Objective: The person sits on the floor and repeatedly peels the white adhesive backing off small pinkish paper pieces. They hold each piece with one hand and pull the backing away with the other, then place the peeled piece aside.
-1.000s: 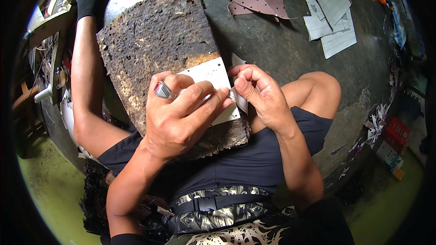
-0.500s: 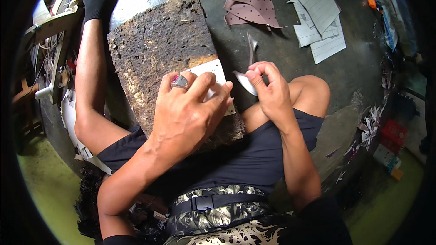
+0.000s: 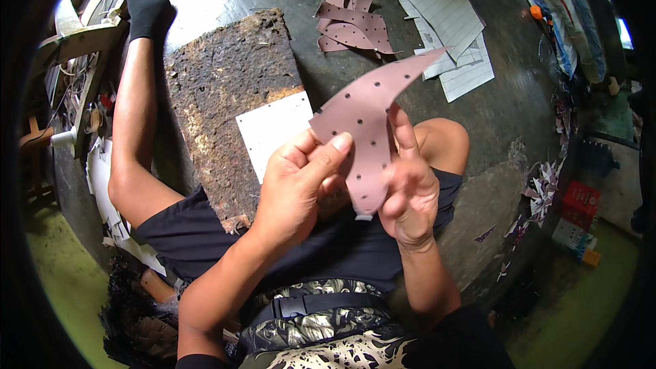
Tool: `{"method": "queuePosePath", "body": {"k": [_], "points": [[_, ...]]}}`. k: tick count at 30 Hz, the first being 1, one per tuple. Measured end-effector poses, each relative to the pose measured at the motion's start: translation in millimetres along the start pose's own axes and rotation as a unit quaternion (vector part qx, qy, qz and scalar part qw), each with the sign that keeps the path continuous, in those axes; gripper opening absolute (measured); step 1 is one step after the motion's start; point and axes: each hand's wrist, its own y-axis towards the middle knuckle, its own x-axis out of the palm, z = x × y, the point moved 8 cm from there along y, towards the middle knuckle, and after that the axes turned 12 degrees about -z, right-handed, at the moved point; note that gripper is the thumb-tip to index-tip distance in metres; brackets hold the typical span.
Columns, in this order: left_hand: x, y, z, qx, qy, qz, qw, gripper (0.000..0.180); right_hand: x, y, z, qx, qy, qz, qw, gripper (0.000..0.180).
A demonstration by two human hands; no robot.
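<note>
Places given relative to rough board (image 3: 219,82), lying on floor (image 3: 478,143) between the legs. Both forearms come up from lower edge, on the near side of the board. Left hand (image 3: 297,178): over board's near right part, thumb laid flat on top, fingers tucked below, grasping pink dotted piece (image 3: 362,130) by its left side. Right hand (image 3: 413,201): right of board, palm turned up and inward, fingers half curled along the piece's right edge, one finger extended up behind it. Part of this hand is blurred; cannot tell whether it grips or just touches.

Pink piece is held up off the board, to its right, curved, pointed tip angled away, narrow end toward the lap. Waist strap with buckle (image 3: 292,306) and dark shorts (image 3: 342,246) on near side of board. White dotted piece (image 3: 273,130) lies flat on board's right part; left hand covers its near right corner and hides some of board's near right edge.

Bent right knee (image 3: 444,143) is to the right of board; left leg (image 3: 133,109) stretches along its left side, black sock (image 3: 147,14) by its far left corner. Cut scraps (image 3: 543,195) and red box (image 3: 581,203) well right of board. Beyond its far right corner: pile of pink pieces (image 3: 352,24), then lined sheets (image 3: 447,17) farther right, partly overlapped by held piece's tip.
</note>
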Motion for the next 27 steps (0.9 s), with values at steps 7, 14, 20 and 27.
{"method": "queuePosePath", "body": {"k": [7,14,20,27], "points": [[-24,-13,19,0.133,0.093,0.017,0.987,0.031,-11,-17,23,0.172,0.163,0.087,0.968,0.047],[-35,-25,8,0.094,0.259,0.031,0.961,0.023,-8,13,31,0.225,-0.053,0.101,0.968,0.047],[-40,-73,14,0.06,0.181,-0.019,0.982,0.04,-33,75,-30,0.057,-0.207,0.114,0.97,0.045],[-126,-172,59,0.077,0.222,0.1,0.967,0.036,-162,191,78,0.082,-0.219,0.085,0.969,0.058]]}}
